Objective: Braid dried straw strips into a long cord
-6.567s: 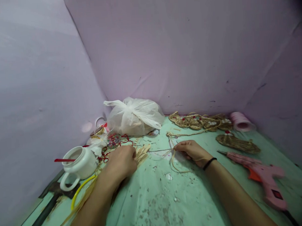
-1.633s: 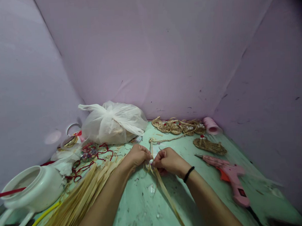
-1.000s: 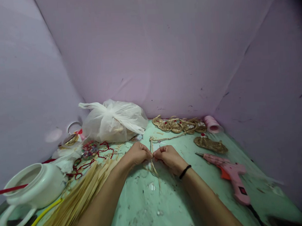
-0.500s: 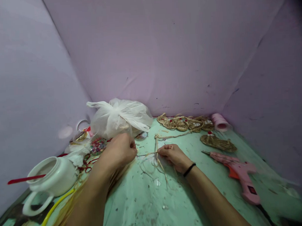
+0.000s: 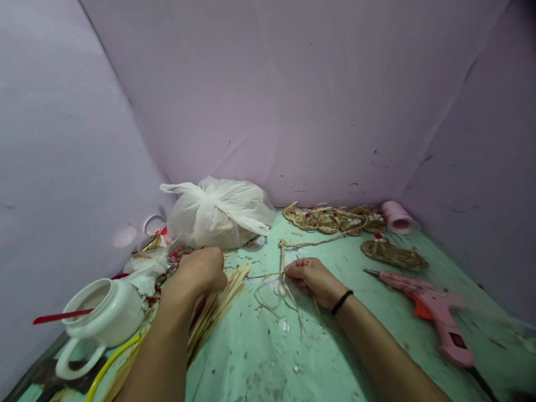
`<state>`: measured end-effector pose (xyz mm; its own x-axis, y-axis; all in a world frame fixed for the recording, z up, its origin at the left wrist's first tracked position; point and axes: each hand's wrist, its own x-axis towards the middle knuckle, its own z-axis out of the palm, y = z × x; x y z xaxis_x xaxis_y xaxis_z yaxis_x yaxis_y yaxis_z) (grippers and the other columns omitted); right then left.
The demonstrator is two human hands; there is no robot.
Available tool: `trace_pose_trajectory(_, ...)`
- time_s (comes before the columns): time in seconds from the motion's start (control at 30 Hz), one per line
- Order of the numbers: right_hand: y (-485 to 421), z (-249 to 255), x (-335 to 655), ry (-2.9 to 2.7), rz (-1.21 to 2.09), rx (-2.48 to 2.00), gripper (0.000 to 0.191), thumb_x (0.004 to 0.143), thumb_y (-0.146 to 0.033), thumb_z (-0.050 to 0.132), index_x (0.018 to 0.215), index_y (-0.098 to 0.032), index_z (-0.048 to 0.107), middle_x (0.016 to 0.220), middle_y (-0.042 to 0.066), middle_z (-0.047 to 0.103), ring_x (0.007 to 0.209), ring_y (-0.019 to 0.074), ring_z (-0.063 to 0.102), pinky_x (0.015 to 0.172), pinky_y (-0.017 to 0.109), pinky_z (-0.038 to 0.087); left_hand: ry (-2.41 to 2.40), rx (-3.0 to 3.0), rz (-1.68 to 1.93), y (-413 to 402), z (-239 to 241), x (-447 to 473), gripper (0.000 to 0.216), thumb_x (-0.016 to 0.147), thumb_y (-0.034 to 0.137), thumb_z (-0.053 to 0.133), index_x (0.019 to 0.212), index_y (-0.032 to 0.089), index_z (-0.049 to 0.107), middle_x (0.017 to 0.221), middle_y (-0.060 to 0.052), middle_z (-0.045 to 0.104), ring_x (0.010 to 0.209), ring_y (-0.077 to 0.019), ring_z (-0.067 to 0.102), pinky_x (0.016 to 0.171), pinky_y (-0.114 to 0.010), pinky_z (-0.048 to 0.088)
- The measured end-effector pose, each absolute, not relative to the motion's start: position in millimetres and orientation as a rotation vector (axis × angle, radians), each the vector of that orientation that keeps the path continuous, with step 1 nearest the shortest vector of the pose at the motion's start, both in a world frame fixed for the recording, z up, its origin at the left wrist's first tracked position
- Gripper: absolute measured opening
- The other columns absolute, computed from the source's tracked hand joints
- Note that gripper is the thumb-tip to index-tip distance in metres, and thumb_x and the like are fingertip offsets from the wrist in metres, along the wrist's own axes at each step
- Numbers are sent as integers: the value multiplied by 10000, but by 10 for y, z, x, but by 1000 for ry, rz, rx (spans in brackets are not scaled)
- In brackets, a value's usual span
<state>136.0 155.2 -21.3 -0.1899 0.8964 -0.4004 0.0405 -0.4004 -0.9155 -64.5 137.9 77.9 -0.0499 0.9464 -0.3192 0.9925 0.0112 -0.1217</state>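
My right hand [image 5: 313, 280] pinches a thin braided straw cord [image 5: 316, 242] near its loose strand ends. The cord runs up from the fingertips, bends at a corner, then leads right toward woven straw pieces. Loose strands [image 5: 293, 300] spread below the pinch on the green tabletop, and one thin dark line stretches left from it. My left hand [image 5: 203, 272] is closed above a bundle of flat dried straw strips [image 5: 227, 293]; its fingertips are turned away, so what they hold, if anything, is hidden.
A tied white plastic bag [image 5: 219, 215] sits at the back. At left stands a white pot [image 5: 108, 314] with a red stick. Rightward lie woven straw slippers [image 5: 392, 255], a pink glue gun [image 5: 432, 300] with its cable, and a pink spool [image 5: 397, 217]. Walls enclose three sides.
My left hand has moved left and away from the thin line, uncovering the tips of the straw bundle. My right hand keeps its pinch. The whole view has shifted slightly.
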Motion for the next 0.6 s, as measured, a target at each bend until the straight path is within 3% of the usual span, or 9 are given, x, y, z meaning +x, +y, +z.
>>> trace_pose_trajectory(0.4,1560,-241,1372,-1156,1673,-1412,108,583,-206,530,517,-158,459,344,-84,294,315,33,175,345,203,78,2134,1956,-429,1395,718,-679,67,431,201,592,492,175,600,634,-112,643,578,-224,579,534,-269,400)
trace_pose_trajectory(0.6,1560,-238,1373,-1157,1678,-1397,109,590,-200,521,509,-154,464,353,-74,315,321,37,183,350,206,83,2172,1983,-424,1404,715,-660,149,459,128,529,561,167,631,746,-152,665,664,-247,603,565,-278,414)
